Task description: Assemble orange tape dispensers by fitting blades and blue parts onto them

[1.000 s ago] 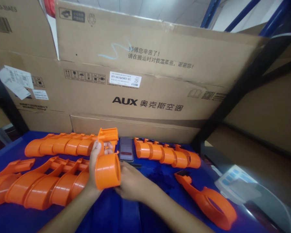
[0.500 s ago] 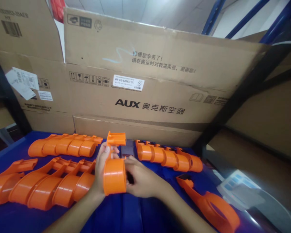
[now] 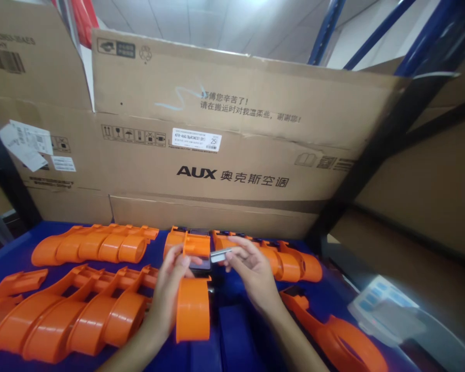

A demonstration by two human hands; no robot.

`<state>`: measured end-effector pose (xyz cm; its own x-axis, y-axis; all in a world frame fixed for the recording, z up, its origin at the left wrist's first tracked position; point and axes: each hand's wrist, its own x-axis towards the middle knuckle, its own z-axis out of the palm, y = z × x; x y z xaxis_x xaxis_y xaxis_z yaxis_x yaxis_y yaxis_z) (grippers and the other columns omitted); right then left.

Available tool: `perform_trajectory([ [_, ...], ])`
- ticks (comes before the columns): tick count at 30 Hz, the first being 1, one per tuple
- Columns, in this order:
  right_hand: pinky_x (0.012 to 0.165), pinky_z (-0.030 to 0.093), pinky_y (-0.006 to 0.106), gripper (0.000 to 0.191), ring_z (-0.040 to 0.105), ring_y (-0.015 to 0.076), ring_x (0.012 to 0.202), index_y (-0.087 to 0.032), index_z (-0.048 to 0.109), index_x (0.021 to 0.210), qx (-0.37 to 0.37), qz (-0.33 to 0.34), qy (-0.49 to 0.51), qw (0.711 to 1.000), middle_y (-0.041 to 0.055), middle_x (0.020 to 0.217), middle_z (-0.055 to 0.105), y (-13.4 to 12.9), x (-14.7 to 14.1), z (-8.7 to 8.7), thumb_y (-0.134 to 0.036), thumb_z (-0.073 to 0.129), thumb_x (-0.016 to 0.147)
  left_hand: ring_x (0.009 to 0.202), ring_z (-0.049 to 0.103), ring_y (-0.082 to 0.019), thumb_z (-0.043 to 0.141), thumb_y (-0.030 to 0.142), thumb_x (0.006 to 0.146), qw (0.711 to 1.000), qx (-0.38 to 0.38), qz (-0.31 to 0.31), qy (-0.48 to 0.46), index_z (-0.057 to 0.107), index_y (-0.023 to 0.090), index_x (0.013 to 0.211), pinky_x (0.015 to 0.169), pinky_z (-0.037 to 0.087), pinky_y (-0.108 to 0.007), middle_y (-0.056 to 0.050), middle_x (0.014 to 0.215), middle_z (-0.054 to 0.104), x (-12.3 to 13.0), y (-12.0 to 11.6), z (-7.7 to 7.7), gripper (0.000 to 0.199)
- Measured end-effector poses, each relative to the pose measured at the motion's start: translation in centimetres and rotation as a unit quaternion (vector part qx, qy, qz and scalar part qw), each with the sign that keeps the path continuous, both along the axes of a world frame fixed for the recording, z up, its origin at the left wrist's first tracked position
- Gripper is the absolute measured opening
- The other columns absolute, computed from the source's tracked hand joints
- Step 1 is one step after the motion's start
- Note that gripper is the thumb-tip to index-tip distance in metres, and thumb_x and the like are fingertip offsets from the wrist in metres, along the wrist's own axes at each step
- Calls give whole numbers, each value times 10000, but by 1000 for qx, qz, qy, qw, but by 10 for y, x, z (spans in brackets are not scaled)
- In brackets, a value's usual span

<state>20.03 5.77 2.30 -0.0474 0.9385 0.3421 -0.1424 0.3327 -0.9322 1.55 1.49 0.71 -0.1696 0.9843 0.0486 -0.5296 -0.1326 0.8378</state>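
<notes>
My left hand [image 3: 170,289] is closed around the middle of an orange plastic tape dispenser [image 3: 194,310], its wide ring at the bottom and its narrow head on top. Between thumb and fingers, my right hand [image 3: 251,271] pinches a small silvery metal strip [image 3: 220,255]. The strip's left end is right beside the dispenser's head, and I cannot tell whether they touch. Behind the left hand, a dark shallow box [image 3: 200,264] is partly hidden by the dispenser.
Rows of similar orange dispensers lie on the blue table at left [image 3: 89,245], nearer left [image 3: 58,320] and behind my right hand [image 3: 290,266]. One orange dispenser [image 3: 344,341] lies front right near a white device [image 3: 387,310]. A cardboard wall [image 3: 232,206] stands behind.
The right hand has risen from beside the dispenser's ring to its head, and the metal strip now shows in its fingers. The left hand and dispenser appear slightly lower and farther right.
</notes>
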Motion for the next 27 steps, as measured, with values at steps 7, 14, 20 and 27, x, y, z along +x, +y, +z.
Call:
perform_trajectory([
  [7, 701, 569, 327, 351, 668, 175, 649, -206, 703, 1058, 7, -92, 50, 994, 6, 702, 724, -12, 3, 0, -415, 831, 806, 614, 598, -146, 805, 447, 807, 999, -13, -12, 42, 643, 225, 1339, 641, 497, -229, 8, 697, 680, 6, -10, -4, 599],
  [14, 598, 532, 303, 343, 621, 166, 580, -200, 701, 1006, 13, -95, 30, 995, -7, 651, 692, -12, 5, -1, -442, 830, 800, 686, 669, -186, 817, 435, 791, 999, -11, -14, 38, 657, 247, 1346, 650, 530, -250, -35, 816, 742, 9, -10, -2, 607],
  [20, 587, 522, 285, 323, 596, 146, 559, -204, 699, 974, 11, -88, 30, 996, -13, 642, 683, -12, 5, -2, -441, 830, 798, 1021, 712, -296, 856, 351, 737, 1000, -7, 2, -1, 742, 253, 1229, 781, 569, -305, -85, 1055, 786, 10, -8, -2, 514],
  [27, 559, 522, 272, 370, 591, 140, 556, -201, 701, 978, 5, -90, 22, 996, -4, 666, 693, -15, 5, 0, -472, 846, 772, 985, 726, -291, 858, 360, 719, 1000, -8, 14, 4, 747, 234, 1218, 780, 569, -315, -91, 1061, 788, 8, -6, -4, 527],
])
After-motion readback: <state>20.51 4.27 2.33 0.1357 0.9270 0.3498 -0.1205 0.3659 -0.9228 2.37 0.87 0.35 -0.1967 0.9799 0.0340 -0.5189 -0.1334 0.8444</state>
